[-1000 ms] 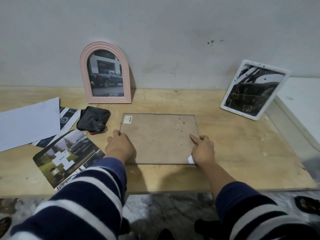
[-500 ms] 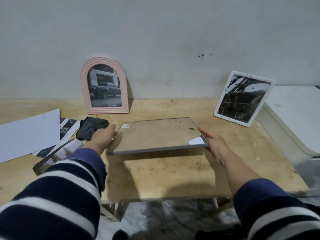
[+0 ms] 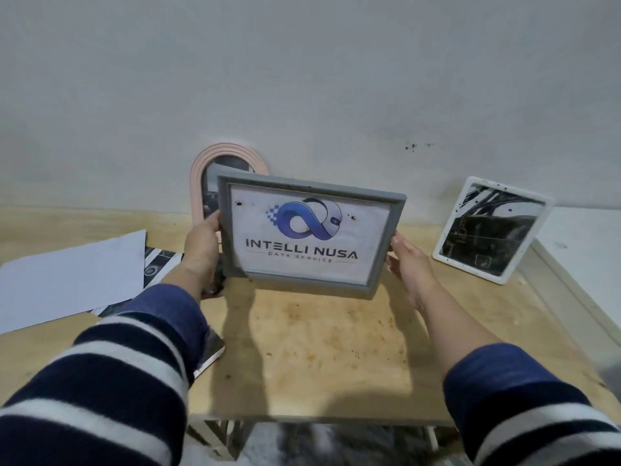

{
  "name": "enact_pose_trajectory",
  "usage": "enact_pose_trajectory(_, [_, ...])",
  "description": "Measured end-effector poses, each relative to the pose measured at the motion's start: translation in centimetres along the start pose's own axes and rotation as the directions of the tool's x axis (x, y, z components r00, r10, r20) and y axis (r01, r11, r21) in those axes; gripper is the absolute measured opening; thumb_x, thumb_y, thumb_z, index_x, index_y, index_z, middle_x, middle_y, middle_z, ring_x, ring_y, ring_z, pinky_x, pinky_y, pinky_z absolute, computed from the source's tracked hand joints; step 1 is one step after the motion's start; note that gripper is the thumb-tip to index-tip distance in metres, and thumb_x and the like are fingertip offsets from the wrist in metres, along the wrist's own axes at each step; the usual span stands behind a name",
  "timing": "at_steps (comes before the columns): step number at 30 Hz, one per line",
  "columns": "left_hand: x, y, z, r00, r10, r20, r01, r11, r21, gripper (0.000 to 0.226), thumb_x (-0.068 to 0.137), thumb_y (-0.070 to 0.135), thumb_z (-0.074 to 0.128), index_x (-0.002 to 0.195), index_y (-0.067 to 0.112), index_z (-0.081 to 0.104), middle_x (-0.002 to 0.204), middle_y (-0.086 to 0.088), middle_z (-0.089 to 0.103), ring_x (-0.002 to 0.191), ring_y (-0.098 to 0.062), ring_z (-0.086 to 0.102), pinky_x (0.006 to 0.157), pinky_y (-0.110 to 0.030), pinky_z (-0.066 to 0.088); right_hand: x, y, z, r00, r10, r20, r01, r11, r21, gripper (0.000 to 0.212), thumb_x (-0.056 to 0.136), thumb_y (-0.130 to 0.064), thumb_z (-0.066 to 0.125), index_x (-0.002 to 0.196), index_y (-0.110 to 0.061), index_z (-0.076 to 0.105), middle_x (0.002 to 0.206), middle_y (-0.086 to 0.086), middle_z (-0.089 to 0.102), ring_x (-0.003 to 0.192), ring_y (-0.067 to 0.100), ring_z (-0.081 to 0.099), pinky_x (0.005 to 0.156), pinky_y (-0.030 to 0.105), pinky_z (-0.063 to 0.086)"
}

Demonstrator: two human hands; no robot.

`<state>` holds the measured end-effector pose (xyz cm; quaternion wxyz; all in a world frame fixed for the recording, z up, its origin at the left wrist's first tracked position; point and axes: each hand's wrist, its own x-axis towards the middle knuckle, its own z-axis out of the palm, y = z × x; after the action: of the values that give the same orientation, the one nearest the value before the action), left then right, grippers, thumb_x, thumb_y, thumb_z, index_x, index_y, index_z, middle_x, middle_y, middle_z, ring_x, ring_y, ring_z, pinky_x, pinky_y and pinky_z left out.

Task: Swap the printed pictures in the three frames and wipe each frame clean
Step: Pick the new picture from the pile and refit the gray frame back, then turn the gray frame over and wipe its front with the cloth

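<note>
— Where is the grey frame (image 3: 311,235) now?
— Mid-picture, lifted off the desk (image 3: 319,358) and turned print-forward.
— The grip?
— Left hand (image 3: 201,245) clasps its left edge; right hand (image 3: 408,260) presses flat, fingers straight.

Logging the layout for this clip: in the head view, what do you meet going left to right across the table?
White paper sheet → left hand → grey frame held up between both hands → right hand → white frame leaning at the wall. The pink arched frame sits behind the grey one, so its place is unclear.
</note>
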<state>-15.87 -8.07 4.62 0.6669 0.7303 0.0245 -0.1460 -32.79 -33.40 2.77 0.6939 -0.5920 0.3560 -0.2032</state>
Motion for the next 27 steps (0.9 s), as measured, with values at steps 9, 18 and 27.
enact_pose_trajectory(9, [2.6, 0.4, -8.2, 0.994, 0.058, -0.092, -0.038, 0.978, 0.207, 0.035, 0.104, 0.034, 0.029, 0.123, 0.016, 0.052, 0.114, -0.006, 0.059, 0.102, -0.024, 0.053, 0.093, -0.036, 0.041, 1.6, -0.5, 8.1, 0.984, 0.128, 0.127, -0.129, 0.992, -0.004, 0.035, 0.102, -0.019, 0.042, 0.135, -0.020, 0.055, 0.089, -0.008, 0.064, 0.071, 0.011, 0.058, 0.056, 0.021, 0.047])
enact_pose_trajectory(18, [4.3, -0.1, -19.5, 0.901, 0.081, -0.425, 0.061, 0.949, 0.310, 0.035, 0.105, 0.024, 0.025, 0.128, 0.006, 0.045, 0.116, -0.016, 0.052, 0.097, -0.028, 0.047, 0.085, -0.040, 0.039, 2.8, 0.4, 20.7, 0.940, 0.204, 0.274, -0.121, 0.949, -0.292, 0.041, 0.100, -0.004, 0.032, 0.133, -0.017, 0.054, 0.089, 0.001, 0.062, 0.074, 0.017, 0.061, 0.059, 0.027, 0.048])
enact_pose_trajectory(27, [6.3, -1.3, -31.3, 0.783, -0.038, -0.621, 0.199, 0.961, 0.192, 0.030, 0.103, 0.028, 0.027, 0.111, 0.010, 0.049, 0.111, -0.021, 0.054, 0.093, -0.029, 0.049, 0.081, -0.041, 0.039, 1.7, 7.1, 29.2, 0.894, 0.083, 0.440, 0.251, 0.722, -0.645, 0.029, 0.092, -0.019, 0.053, 0.112, -0.033, 0.069, 0.118, 0.000, 0.065, 0.097, 0.023, 0.063, 0.089, 0.037, 0.053])
